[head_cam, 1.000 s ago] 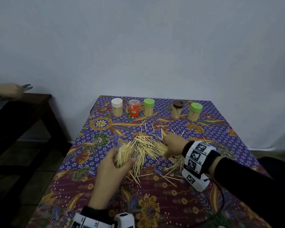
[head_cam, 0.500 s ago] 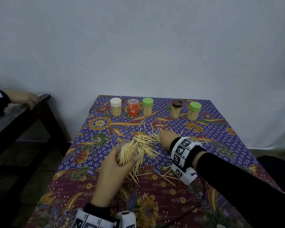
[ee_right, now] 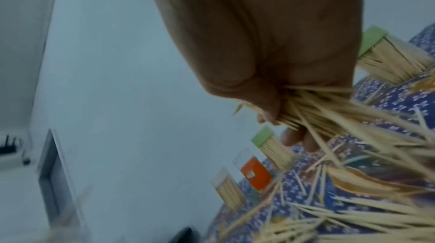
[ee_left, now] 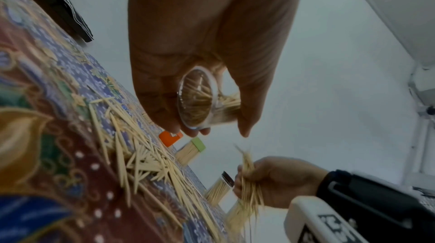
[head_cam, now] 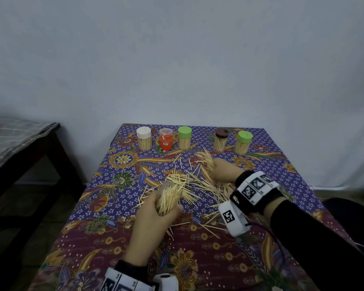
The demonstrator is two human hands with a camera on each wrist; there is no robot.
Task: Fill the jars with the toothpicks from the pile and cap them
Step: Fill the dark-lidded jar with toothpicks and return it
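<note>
My left hand (head_cam: 156,215) grips a clear open jar (head_cam: 169,198) half full of toothpicks, tilted over the table's middle; its round base (ee_left: 197,98) shows in the left wrist view. My right hand (head_cam: 221,170) holds a bunch of toothpicks (head_cam: 206,158), lifted just above the pile (head_cam: 193,183). In the right wrist view the bunch of toothpicks (ee_right: 313,113) fans out from the curled fingers (ee_right: 268,107). Loose toothpicks lie scattered between both hands.
Along the far edge stand capped jars: white (head_cam: 144,141), orange (head_cam: 166,139), green (head_cam: 184,138), brown (head_cam: 221,141), green (head_cam: 243,142). The patterned tablecloth (head_cam: 118,234) covers the table. A dark side table (head_cam: 19,141) is at the left.
My right hand closed on a bunch of toothpicks and raised it off the pile toward the far side. The left hand kept the jar in place. The other person's hand left the side table.
</note>
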